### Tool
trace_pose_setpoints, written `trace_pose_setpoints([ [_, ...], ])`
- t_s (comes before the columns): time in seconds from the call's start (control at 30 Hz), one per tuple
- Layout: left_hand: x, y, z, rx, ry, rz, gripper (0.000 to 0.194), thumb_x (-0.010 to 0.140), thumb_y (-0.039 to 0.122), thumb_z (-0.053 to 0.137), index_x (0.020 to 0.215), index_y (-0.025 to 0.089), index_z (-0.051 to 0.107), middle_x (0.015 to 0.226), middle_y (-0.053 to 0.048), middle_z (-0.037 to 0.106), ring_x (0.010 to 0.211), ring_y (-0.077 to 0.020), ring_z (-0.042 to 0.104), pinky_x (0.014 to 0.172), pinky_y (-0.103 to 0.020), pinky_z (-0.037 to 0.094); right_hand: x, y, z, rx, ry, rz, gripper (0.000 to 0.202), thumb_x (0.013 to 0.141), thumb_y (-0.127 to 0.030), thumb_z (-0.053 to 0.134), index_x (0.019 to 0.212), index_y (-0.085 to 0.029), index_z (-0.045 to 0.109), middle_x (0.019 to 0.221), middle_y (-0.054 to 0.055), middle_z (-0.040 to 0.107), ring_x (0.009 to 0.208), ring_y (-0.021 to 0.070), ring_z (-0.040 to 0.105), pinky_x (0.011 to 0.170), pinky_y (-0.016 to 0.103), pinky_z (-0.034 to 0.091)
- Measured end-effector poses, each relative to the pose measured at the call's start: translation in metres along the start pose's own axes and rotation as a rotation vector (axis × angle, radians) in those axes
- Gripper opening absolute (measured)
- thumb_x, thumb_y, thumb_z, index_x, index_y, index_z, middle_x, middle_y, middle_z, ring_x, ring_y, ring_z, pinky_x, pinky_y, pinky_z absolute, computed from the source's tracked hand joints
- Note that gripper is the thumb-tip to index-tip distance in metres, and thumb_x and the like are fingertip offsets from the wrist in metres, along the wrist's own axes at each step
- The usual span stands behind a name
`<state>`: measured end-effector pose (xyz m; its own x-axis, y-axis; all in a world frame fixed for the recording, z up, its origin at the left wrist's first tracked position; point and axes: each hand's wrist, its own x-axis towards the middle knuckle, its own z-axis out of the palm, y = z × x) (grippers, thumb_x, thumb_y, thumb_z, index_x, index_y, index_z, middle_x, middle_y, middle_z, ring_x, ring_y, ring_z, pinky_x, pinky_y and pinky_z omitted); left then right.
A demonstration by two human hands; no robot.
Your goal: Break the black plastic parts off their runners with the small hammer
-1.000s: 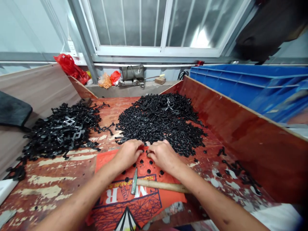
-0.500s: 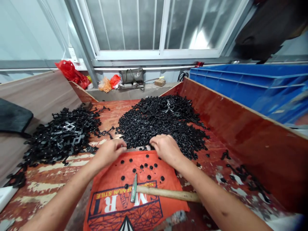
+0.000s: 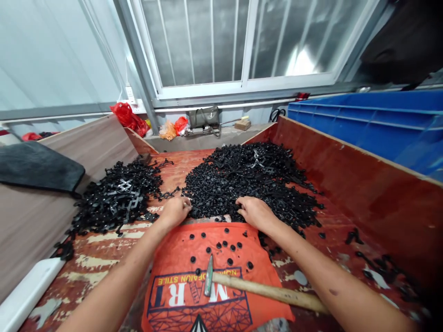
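Note:
My left hand (image 3: 177,210) is closed at the near left edge of a pile of small black parts (image 3: 221,184); its fingertips are pressed together and what they hold is hidden. Against the front of the same pile my right hand (image 3: 255,212) is also closed, thumb and fingers curled together, with anything in them too small to name. Just below both hands lies an orange printed cloth (image 3: 173,258), dotted with several small black round pieces (image 3: 230,262). Across the cloth rests a hammer (image 3: 263,288), its metal head to the left and its wooden handle partly behind my right forearm.
A second heap of black linked pieces (image 3: 121,196) lies at the left. Wooden boards wall the worktable, with a red-brown board (image 3: 363,184) on the right and a blue crate (image 3: 367,124) beyond it. A white object (image 3: 32,293) sits at the lower left.
The camera has turned, so the scene sits farther right and slightly lower. Both hands stay at the pile's near edge, their fingers shifting a little. The hammer and cloth have not visibly moved.

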<state>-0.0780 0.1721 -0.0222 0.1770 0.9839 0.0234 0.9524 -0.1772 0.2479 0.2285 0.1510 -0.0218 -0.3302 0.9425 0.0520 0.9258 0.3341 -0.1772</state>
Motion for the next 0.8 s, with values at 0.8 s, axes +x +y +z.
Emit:
trace_pose_setpoints([
  [0.8, 0.013, -0.014, 0.016, -0.214, -0.125, 0.040, 0.011, 0.071, 0.011, 0.055, 0.063, 0.019, 0.057, 0.066, -0.002, 0.060, 0.067, -0.0170, 0.055, 0.069, -0.026, 0.042, -0.006, -0.009, -0.005, 0.053, 0.121, -0.050, 0.021, 0.089, -0.019, 0.065, 0.109, -0.017, 0.067, 0.106, 0.008, 0.064, 0.103, 0.0243, 0.059, 0.093, 0.042, 0.046],
])
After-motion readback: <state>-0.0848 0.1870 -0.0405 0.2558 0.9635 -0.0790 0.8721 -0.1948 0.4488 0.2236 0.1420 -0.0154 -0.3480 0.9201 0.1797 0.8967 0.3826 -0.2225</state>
